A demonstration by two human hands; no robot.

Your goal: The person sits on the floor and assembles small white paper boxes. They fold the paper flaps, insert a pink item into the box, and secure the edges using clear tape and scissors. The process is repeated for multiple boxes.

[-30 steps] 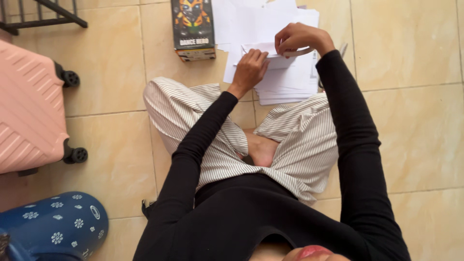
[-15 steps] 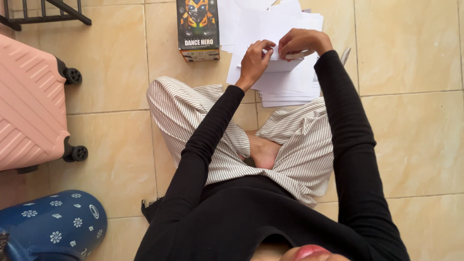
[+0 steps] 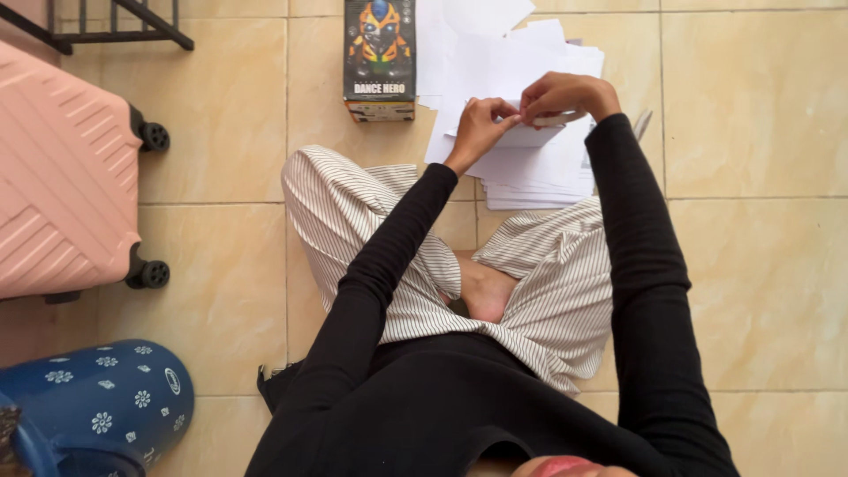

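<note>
I sit cross-legged on a tiled floor with a stack of white paper sheets (image 3: 539, 168) in front of my knees. My left hand (image 3: 481, 126) and my right hand (image 3: 564, 95) meet above the stack and pinch a small folded piece of white paper (image 3: 533, 132) between the fingertips. Both arms wear black sleeves. The folded piece is mostly hidden by my fingers.
A dark toy box with a yellow robot picture (image 3: 380, 57) stands left of the papers. A pink suitcase on wheels (image 3: 62, 168) lies at the left, a blue flowered container (image 3: 97, 402) at the lower left, a black metal rack (image 3: 106, 22) at the top left.
My left hand has lifted off the flat sheet and moved right to join my right hand on the folded paper. The view has shifted slightly.
</note>
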